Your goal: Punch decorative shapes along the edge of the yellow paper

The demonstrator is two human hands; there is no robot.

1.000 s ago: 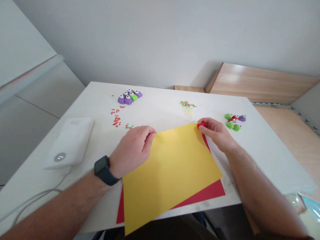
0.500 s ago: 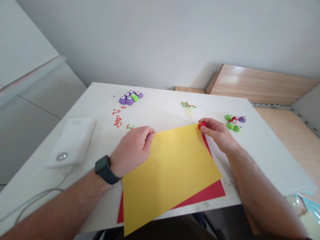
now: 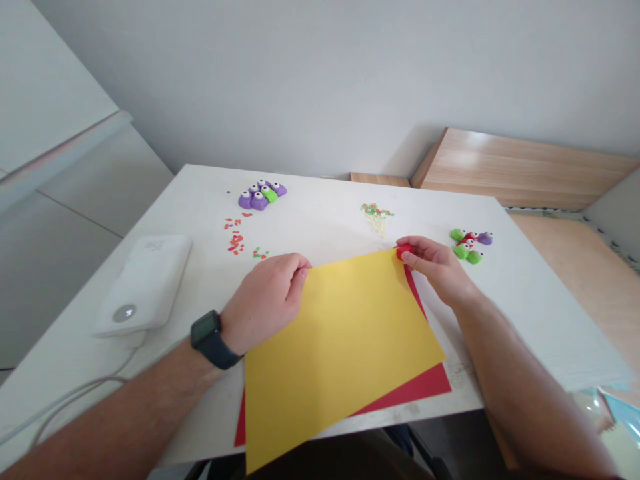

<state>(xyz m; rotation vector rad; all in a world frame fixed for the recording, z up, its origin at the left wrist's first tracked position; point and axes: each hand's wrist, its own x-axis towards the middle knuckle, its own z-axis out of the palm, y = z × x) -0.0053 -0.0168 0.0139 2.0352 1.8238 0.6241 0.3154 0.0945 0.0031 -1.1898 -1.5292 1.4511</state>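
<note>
Yellow card (image 3: 335, 347) lies skewed over red card (image 3: 423, 385) on the white desk (image 3: 530, 313). Right hand (image 3: 440, 271) is clamped on a small red piece (image 3: 404, 251) at the far corner; left hand (image 3: 265, 301) sits at the far edge, its grip unclear. A careless slide could sweep the red scraps (image 3: 235, 241) aside.

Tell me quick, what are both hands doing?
Left hand: curled at the edge of the yellow paper; grip unclear.
Right hand: closed, pinching a small red object.

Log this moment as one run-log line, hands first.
left hand: at edge of yellow paper sheet | right hand: holds small red object at sheet's top corner | beneath: red paper sheet
</note>
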